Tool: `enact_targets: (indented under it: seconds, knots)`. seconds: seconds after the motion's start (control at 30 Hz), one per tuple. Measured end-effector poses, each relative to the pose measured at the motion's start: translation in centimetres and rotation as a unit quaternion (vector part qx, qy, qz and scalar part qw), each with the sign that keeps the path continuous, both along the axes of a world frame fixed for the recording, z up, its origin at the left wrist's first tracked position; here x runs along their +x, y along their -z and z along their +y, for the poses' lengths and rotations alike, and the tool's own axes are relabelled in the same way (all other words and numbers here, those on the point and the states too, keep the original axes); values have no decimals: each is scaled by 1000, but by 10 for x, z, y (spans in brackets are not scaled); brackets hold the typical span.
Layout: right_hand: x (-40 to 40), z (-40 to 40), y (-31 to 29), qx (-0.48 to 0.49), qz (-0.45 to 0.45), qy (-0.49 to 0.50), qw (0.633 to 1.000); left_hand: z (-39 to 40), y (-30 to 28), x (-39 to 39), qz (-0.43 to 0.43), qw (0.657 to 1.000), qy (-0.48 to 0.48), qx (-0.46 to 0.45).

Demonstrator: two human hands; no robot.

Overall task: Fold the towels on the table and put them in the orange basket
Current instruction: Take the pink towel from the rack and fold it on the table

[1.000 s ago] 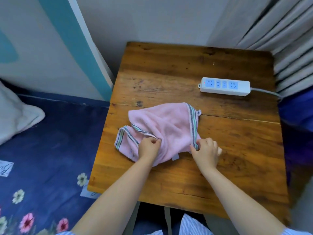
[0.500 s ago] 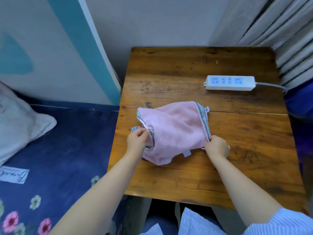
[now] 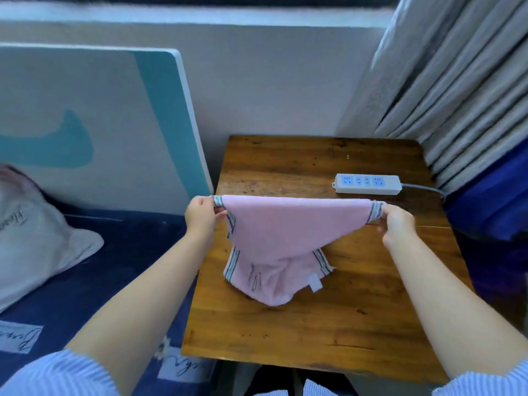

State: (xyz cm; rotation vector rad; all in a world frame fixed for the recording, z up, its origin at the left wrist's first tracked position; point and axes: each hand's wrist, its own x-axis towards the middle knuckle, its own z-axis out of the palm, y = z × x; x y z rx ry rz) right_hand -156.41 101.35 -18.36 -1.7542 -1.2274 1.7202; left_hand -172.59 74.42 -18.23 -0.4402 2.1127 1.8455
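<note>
Pink terry towel with striped borders (image 3: 288,238) now lifted off wooden table (image 3: 328,332), stretched taut, left hand (image 3: 200,217) and right hand (image 3: 397,224) pinching its top corners, lower end crumpled on table.

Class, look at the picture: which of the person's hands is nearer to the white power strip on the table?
Right. The right hand pinches the pink towel just in front of the power strip; the left hand holds the towel's far corner, at the table's opposite edge.

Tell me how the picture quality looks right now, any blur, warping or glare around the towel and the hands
Head view: the pink towel, left hand and right hand are fairly sharp, with slight softness at the fingers; wide-angle warping bends the curtain and table edges and stretches the forearms; soft daylight, no harsh glare, a mild sheen on the wood; the striped sleeves at the bottom corners are smeared.
</note>
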Motion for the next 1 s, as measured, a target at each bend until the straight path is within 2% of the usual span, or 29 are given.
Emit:
enact_targets:
  seconds: [0.1,0.2,0.3,0.4,0.47,0.63,0.73,0.8,0.87,0.93,1.0]
  knots:
    - [-25,2,-36,37,59,-5,998,1,-21,-16,38,999,-34,16]
    - [-52,4,-78,162,15,-60,985,2,-46,-32,120,992,-17,-40]
    - [-71,8,-112,337,-72,-143,928,8,-79,-52,169,982,12,-90]
    - [-95,6,-146,411,-84,-184,889,27,-117,-69,165,985,3,-58]
    - [-111,2,-168,435,-59,-195,877,45,-144,-79,188,981,9,-48]
    - [-148,11,-215,382,121,-156,903,75,-203,-104,291,957,-5,-21]
    - [-150,14,-222,284,240,-128,919,72,-204,-109,278,959,-44,32]
    - [-142,16,-210,212,279,-104,931,62,-191,-106,244,966,-60,64]
    - [-129,18,-183,157,274,-78,946,48,-166,-101,203,978,-44,38]
    - [-116,19,-145,134,233,-78,960,32,-135,-90,170,983,18,-66]
    - [-100,19,-98,176,85,-158,968,18,-99,-74,116,973,95,-177]
